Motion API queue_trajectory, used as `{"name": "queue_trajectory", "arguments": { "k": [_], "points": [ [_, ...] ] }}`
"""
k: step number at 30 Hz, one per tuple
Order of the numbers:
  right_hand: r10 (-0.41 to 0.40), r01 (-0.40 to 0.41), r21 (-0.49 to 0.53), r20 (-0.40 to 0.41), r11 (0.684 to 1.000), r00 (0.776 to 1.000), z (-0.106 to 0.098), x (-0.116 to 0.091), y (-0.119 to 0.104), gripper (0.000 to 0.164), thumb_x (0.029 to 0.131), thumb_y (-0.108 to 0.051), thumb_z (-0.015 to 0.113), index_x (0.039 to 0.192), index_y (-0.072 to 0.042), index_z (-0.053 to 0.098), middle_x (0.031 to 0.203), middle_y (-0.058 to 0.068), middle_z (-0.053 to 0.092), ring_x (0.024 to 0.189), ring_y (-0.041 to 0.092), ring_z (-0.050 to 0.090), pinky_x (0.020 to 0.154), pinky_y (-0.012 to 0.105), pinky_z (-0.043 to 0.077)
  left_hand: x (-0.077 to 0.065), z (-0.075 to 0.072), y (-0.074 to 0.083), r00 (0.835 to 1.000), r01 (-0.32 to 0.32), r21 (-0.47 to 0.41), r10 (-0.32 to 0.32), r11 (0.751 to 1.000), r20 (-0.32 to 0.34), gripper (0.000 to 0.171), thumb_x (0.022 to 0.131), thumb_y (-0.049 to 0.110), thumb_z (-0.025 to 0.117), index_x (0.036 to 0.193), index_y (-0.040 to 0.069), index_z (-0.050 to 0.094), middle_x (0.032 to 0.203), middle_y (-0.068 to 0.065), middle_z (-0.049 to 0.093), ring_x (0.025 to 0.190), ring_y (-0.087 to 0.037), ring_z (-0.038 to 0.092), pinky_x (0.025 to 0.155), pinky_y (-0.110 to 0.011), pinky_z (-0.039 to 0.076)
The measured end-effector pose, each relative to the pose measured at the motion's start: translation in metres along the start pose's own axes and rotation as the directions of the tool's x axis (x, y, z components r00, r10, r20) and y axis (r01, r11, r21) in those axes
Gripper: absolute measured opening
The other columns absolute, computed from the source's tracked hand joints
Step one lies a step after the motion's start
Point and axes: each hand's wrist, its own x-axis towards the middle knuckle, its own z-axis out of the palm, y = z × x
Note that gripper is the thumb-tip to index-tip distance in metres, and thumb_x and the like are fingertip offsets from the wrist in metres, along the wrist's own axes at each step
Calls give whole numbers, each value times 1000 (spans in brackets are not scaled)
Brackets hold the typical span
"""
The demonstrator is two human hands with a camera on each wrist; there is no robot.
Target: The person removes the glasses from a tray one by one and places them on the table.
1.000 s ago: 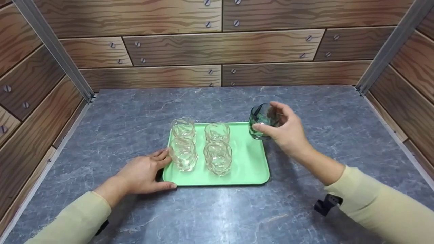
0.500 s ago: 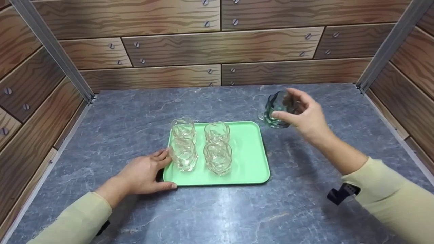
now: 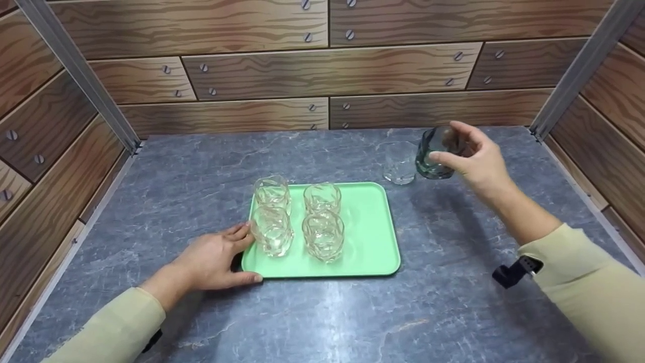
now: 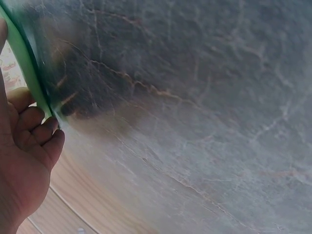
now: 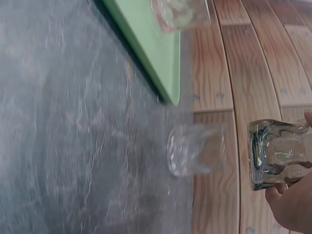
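My right hand grips a dark greenish glass tumbler between thumb and fingers, above the table beyond the tray's back right corner. Just left of it a clear tumbler stands on the table. In the right wrist view the held tumbler is at the right edge, apart from the clear one. My left hand holds the front left corner of a green tray, thumb along the front rim, curled fingers against the left rim. Several clear tumblers stand in two columns on the tray.
The right part of the tray shows bare green surface. A grey marbled table lies beneath everything. Wood-patterned walls with metal corner posts enclose the back and sides.
My right hand has carried the dark tumbler from above the tray's back right corner farther back and right, uncovering the clear tumbler on the table. My left hand stays at the tray.
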Motion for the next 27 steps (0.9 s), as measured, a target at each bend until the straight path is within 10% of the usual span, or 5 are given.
{"name": "queue_trajectory", "arguments": {
  "k": [27],
  "points": [
    [113, -113, -15, -3, 993, 994, -19, 42, 75, 83, 96, -12, 80, 164, 1, 35, 135, 0, 56, 130, 16, 50, 97, 11, 43, 0, -1, 0, 1000, 2, 6, -2, 1000, -8, 104, 93, 83, 54, 156, 1, 52, 164, -24, 39, 147, -44, 45, 109, -60, 48]
  ]
}}
